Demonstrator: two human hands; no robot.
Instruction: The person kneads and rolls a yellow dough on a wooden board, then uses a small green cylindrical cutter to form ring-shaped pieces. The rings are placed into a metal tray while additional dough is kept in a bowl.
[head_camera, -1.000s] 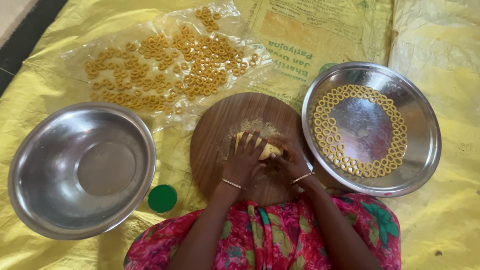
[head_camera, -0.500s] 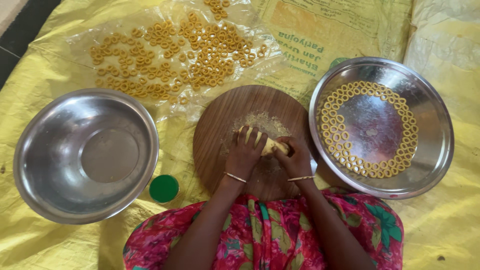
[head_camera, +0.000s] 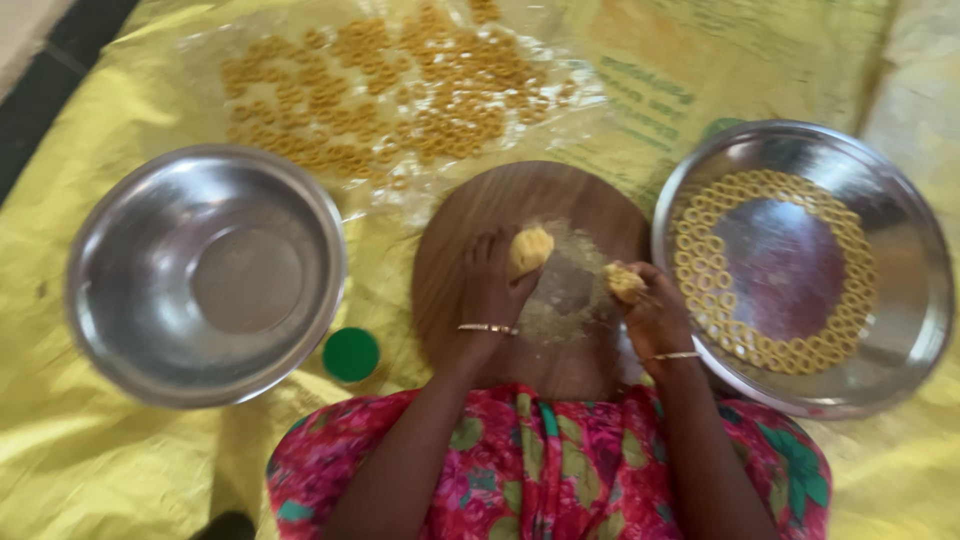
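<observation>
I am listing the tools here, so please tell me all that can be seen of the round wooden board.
The round wooden board is brown, flat and looks smooth. It lies on the yellow sheet between the steel bowl and the steel plate. Pale flour or crumbs dust its middle. Both hands, left hand and right hand, work over it.

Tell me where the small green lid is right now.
In the head view, the green lid lies on the yellow sheet, between the empty steel bowl and the round wooden board.

Pink floral dress, green leaves; thin bangle each wrist.
</observation>
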